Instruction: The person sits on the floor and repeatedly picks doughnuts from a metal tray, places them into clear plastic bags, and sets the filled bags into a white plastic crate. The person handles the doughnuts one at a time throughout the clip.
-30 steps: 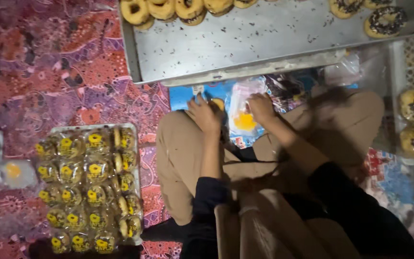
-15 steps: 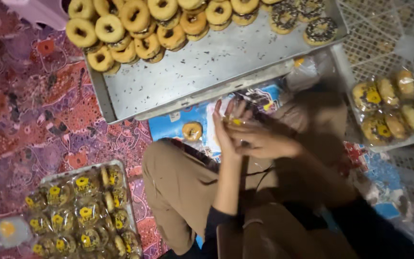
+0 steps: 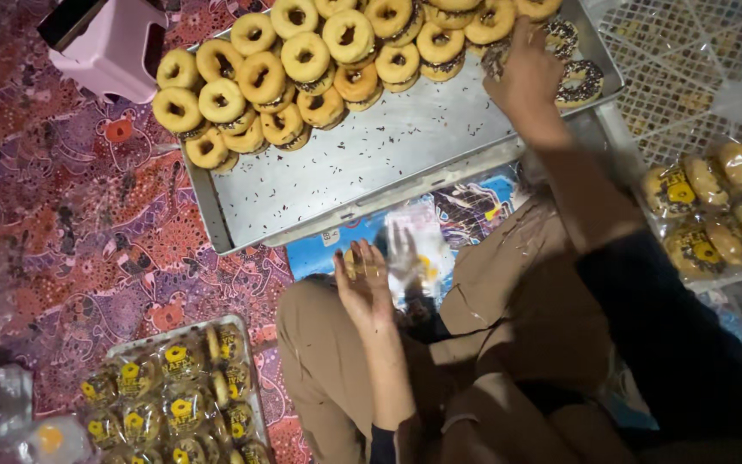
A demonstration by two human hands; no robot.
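Your right hand (image 3: 526, 73) is at the top of the frame, right of centre, reaching over the back edge of the metal tray (image 3: 362, 163). Its fingers curl down among the doughnuts (image 3: 302, 60) beside the chocolate-sprinkled ones (image 3: 581, 82); whether they have closed on one you cannot tell from here, as the back of the hand hides them.

Your left hand (image 3: 367, 283) is at the centre of the frame, above your knee, fingers spread and upright. It holds open a clear plastic bag (image 3: 418, 253), which looks blurred and shows nothing inside.

As for progress: the lower half of the tray is bare metal with loose sprinkles, while a crowded heap of doughnuts fills its upper left part, so a good share looks to be bagged and plenty is left. At lower left of the frame, a tray of wrapped doughnuts (image 3: 173, 395) is packed close. At the right edge, another tray of wrapped ones (image 3: 714, 206) sits on a white lattice surface. A pink stool (image 3: 109, 43) stands at upper left on the patterned cloth (image 3: 62, 215).
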